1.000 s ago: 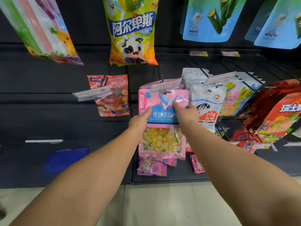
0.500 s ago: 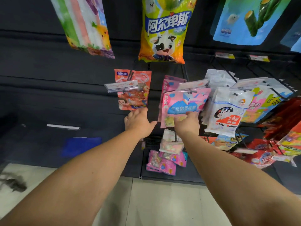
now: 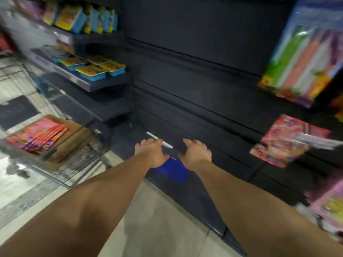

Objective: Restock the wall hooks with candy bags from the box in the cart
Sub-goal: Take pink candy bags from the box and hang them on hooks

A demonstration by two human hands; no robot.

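While candy bags (image 3: 39, 135) lie in box, left hand (image 3: 151, 152) empty, well apart.

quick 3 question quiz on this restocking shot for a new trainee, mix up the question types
1. True or false: the left hand is holding a candy bag.
2. Multiple choice: where do the red candy bags lie? A) on the floor B) in the cardboard box in the cart C) in the right hand
3. Fill in: the red bag on the hook hangs on the person's ____ side.

Key
1. False: both hands hold nothing, fingers loosely curled.
2. B
3. right
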